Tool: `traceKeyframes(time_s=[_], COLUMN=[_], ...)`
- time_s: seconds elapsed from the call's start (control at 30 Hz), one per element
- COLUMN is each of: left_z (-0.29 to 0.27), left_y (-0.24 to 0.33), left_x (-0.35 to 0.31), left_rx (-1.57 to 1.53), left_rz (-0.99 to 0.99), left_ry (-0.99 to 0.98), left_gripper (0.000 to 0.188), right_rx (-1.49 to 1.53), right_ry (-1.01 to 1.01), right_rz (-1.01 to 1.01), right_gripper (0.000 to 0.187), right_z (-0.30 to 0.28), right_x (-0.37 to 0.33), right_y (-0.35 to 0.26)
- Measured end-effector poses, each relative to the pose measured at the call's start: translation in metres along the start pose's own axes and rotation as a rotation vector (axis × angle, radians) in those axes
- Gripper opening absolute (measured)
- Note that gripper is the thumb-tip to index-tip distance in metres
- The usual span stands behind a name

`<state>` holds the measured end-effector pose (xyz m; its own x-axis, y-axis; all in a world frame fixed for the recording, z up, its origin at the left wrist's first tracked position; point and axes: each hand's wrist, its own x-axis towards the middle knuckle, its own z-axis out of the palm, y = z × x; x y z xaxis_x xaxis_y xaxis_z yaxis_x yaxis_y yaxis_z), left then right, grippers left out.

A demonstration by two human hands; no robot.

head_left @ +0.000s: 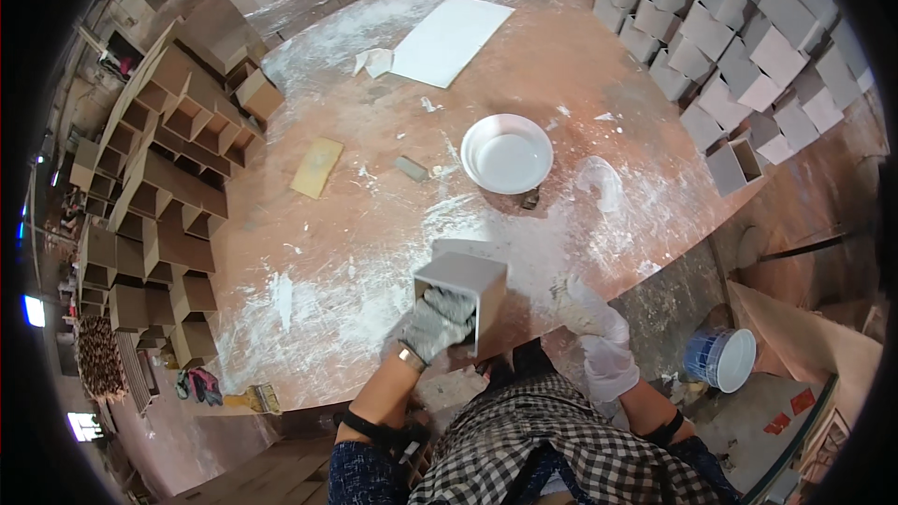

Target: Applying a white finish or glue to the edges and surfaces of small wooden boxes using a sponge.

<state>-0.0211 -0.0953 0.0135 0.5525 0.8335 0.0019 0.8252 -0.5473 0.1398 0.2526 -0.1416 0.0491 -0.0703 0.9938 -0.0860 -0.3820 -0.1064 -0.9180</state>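
Note:
My left hand (pixel 436 323), in a grey work glove, reaches into the open end of a small board box (pixel 461 271) and holds it up at the table's near edge. The box's upper side is pale grey, and its right side is bare brown. Most of the left fingers show inside the opening; the tips are hidden. To the right of the box, my right hand (pixel 594 318) wears a whitish, smeared glove with a loose plastic cuff. It is apart from the box, with its fingers blurred, so I cannot make out whether it grips anything.
On the powder-streaked table (pixel 355 234) stand a white bowl (pixel 506 153), a grey block (pixel 411 168), a yellow pad (pixel 317 168) and a white sheet (pixel 453 41). Brown boxes (pixel 168 192) are stacked left, grey boxes (pixel 739 37) right. A brush (pixel 254 399) lies near left; a bucket (pixel 721 359) stands below right.

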Motion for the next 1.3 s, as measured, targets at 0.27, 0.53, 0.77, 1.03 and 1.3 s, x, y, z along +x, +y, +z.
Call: traceKeyframes(time_s=[0.27, 0.53, 0.77, 1.03, 1.3], left_z=[0.027, 0.033, 0.031, 0.076, 0.079], left_y=[0.004, 0.008, 0.008, 0.002, 0.000], left_x=[-0.017, -0.028, -0.027, -0.019, -0.022], left_rx=[-0.051, -0.073, -0.085, -0.406, -0.585], left_rz=[0.145, 0.165, 0.173, 0.083, -0.020], left_ry=[0.148, 0.165, 0.170, -0.071, -0.068], left_gripper=[0.045, 0.044, 0.042, 0.040, 0.037], right_rx=[0.089, 0.235, 0.189, -0.207, 0.413], right_ry=[-0.079, -0.191, -0.418, -0.898, -0.577], right_rz=[-0.018, 0.141, 0.057, -0.289, 0.903], right_gripper=[0.064, 0.073, 0.061, 0.055, 0.048], right_z=[0.006, 0.013, 0.022, 0.088, 0.012], right_x=[0.015, 0.021, 0.059, 0.102, 0.004], right_y=[-0.012, -0.007, 0.004, 0.011, -0.002])
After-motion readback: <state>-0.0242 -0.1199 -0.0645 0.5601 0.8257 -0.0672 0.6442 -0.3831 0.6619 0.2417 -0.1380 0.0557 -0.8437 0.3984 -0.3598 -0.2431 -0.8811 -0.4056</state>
